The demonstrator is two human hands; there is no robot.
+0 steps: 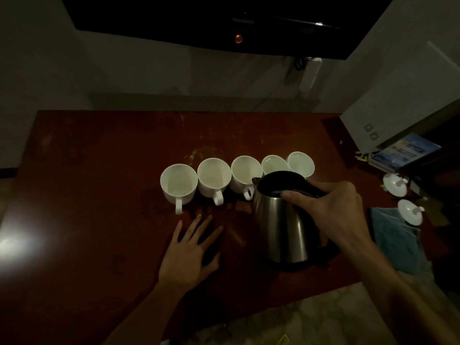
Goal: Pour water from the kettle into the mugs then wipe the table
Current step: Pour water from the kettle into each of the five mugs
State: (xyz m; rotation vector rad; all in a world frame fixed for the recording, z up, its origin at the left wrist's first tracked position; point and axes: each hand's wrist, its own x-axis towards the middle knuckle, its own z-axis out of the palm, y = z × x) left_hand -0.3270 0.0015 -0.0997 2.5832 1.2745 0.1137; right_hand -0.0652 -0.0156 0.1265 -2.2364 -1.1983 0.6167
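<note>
Fingers of right hand (333,207) wrap kettle (283,220) handle; left hand (189,252) flat, fingers spread, on table (99,170). Mugs (216,178) lie beyond both fingertips. Risk: crowded rims, dim light; spout may spill between them.

— What is the left hand (190,252) doing?

— It is lying palm down with its fingers (206,224) straight and spread, pointing away from the body, and gripping nothing. The forearm is reaching in from the lower edge.

— And the right hand (333,207)?

— It is curling around a dark handle, the thumb (290,195) pressing over the top and the back of the hand facing up. Its forearm is coming in from the lower right, the wrist bending a little inward.
</note>
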